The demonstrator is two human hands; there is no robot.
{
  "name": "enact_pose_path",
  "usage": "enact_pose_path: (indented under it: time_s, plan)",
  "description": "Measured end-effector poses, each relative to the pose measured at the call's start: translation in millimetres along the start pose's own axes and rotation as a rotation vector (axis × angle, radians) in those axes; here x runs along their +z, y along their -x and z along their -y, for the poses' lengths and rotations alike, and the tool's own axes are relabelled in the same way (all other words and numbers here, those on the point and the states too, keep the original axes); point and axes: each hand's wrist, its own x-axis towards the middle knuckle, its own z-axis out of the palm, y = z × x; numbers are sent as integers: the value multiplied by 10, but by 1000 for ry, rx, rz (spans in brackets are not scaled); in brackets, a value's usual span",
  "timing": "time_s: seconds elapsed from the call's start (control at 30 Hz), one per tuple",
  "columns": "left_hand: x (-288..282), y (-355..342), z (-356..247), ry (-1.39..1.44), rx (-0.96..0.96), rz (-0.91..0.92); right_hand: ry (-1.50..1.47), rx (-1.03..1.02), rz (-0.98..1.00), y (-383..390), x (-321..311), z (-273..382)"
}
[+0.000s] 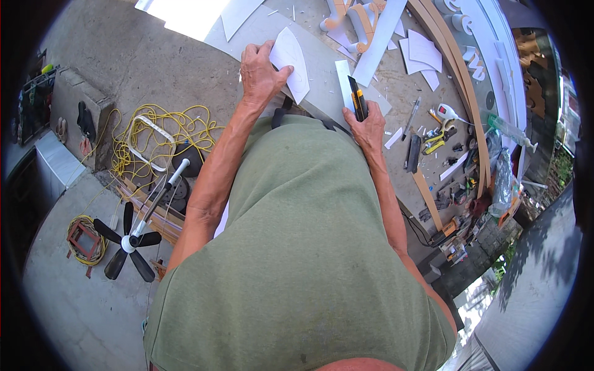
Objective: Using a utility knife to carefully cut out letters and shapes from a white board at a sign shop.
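White cutout (289, 62) under left hand (260, 74); right hand (366, 127) grips knife (357, 99).

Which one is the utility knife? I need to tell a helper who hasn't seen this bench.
On the grey board in front of the person, find the right hand. The utility knife stands out of its grip: a slim black-and-yellow handle, unlike the white offcuts around it.
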Motion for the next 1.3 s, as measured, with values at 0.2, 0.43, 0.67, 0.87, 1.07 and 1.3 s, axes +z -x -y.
enact_pose_path:
  time_s: [0.2,0.43,0.67,0.87,1.07,1.3]
  plan:
    - [14,29,1,78,7,-22,-13,-26,-40,3,19,-14]
    - [5,35,-12,39,-4,-15,7,-24,-49,13,15,4]
    - [-59,-34,-78,121,-287,92,12,-38,-43,-3,-7,37]
    - [-105,-114,-79,260,-414,73,-27,-70,-12,-63,-6,129]
    - [-67,-108,-88,263,-361,19,-53,-135,35,-202,10,302]
    - [-75,-115,-102,233,-354,53,-35,-169,35,-300,50,361]
